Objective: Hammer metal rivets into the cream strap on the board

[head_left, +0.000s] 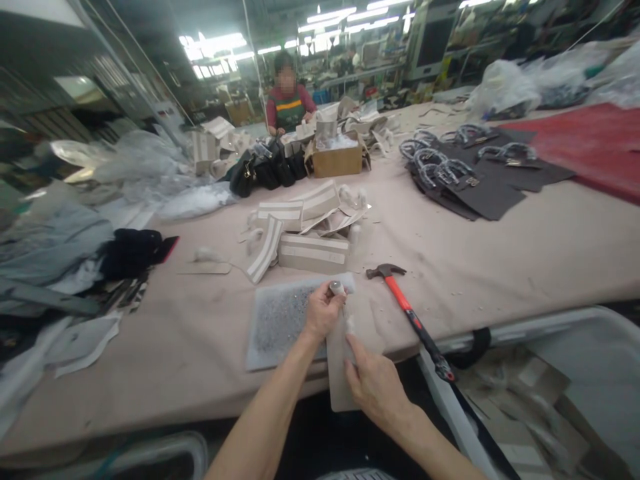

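My left hand (pixel 323 310) pinches the far end of a flat beige panel (pixel 340 380), close to a small round metallic piece with whitish wrapping (pixel 337 287). Lower down, my right hand (pixel 377 380) grips the right edge of the same panel, thumb and fingers closed on it. The panel overhangs the table's front edge. Under and left of my left hand lies a grey pitted board (pixel 280 323). To the right, a claw hammer (pixel 400 293) with a red and black handle rests across the table edge.
Beyond the board is a pile of beige striped pieces (pixel 313 250). A cardboard box (pixel 337 160) and black bags (pixel 270 170) stand farther back, near a person (pixel 287 100). Dark panels with wrapped handles (pixel 480 173) lie right. A white bin (pixel 600 333) holds beige pieces.
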`<state>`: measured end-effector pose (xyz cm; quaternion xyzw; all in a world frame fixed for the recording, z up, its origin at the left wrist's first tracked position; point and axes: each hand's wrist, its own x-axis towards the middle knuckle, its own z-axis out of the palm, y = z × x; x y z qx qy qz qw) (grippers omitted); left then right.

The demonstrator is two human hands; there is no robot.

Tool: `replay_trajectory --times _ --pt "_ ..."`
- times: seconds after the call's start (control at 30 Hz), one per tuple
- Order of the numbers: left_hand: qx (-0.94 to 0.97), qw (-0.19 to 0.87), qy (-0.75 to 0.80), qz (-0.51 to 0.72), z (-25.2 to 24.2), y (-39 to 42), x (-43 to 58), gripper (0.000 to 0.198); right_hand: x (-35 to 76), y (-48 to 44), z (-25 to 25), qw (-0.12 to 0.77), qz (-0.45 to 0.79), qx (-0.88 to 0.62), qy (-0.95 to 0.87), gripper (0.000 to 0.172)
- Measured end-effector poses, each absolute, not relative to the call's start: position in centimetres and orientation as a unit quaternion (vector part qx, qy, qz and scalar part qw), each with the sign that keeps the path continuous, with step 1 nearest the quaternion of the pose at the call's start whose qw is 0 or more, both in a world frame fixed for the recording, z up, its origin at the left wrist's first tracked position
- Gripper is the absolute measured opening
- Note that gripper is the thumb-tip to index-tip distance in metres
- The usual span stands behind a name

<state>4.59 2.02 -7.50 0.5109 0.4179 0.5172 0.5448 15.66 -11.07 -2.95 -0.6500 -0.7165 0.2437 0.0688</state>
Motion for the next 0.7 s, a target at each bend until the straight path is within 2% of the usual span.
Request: replay_trajectory --times 0.1,0.23,0.33,0.4,0.5,0.6,0.7 --pt "0.499 0.564 0.417 0.509 -8.8 2.0 4.6 0.037 15.8 -11.4 -3.5 0.103 0.268 -0.653 -0.701 0.052" --pt "0.495 0.571 0.42 0.503 -9.4 1.8 4.3 0.036 18.1 -10.7 -3.8 0.227 0.326 -0.636 -0.661 0.053" --pt "0.5 0.569 0.419 0.5 -9.1 1.8 4.3 0.033 21.3 -9.0 -4.0 0.276 0.269 -0.697 -0.605 0.051" --pt "0.505 0.563 0.423 0.499 -8.8 1.9 4.3 0.032 23.6 -7.6 -4.3 0.244 0.177 -0.746 -0.593 0.045" --pt "0.515 0.553 0.432 0.492 -8.6 1.9 4.4 0.031 26.2 -5.8 -5.0 0.126 0.091 -0.779 -0.607 0.038" --pt "0.527 0.548 0.436 0.481 -8.9 1.9 4.4 0.029 27.4 -4.8 -5.4 0.032 0.103 -0.787 -0.607 0.035" --pt "0.547 0.533 0.438 0.474 -9.2 2.0 4.3 0.026 27.7 -3.9 -5.2 0.012 0.14 -0.795 -0.591 0.029"
